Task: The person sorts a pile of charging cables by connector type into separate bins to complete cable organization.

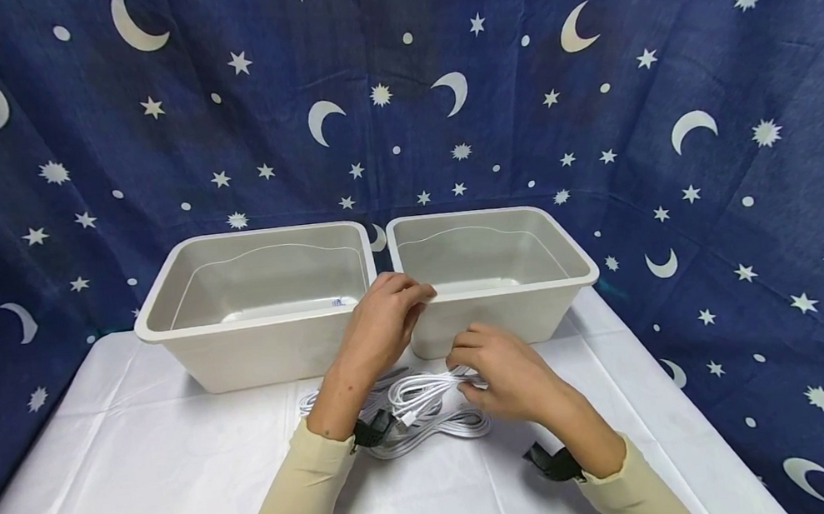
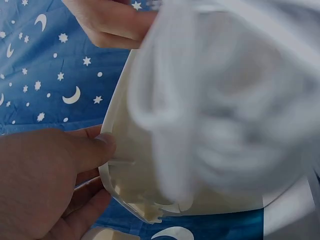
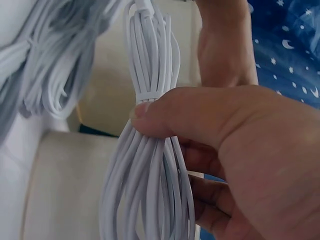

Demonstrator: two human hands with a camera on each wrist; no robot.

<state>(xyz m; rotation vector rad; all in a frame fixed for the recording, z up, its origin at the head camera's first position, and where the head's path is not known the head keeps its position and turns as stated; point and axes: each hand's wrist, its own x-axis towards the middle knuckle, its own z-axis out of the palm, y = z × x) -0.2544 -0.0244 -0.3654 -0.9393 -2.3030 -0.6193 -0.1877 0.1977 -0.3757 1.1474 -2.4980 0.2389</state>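
Cables (image 1: 469, 428) on white cloth (image 1: 141, 478), starry curtain (image 1: 401, 7) behind; hands (image 1: 385, 314) (image 1: 505, 371) pinch bin rim (image 1: 513, 289) (left), bundle (image 3: 147, 175) (right).

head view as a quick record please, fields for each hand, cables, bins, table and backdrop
left hand: pinches the rim of the right bin at its near left corner
right hand: pinches a tied white cable bundle
other cables: white, coiled, on the table in front of the bins, partly hidden by the left arm
left bin: untouched, beside the right bin
bin type: both pale, rectangular, open-topped
table: white cover
backdrop: dark blue cloth with white moons, stars and dots
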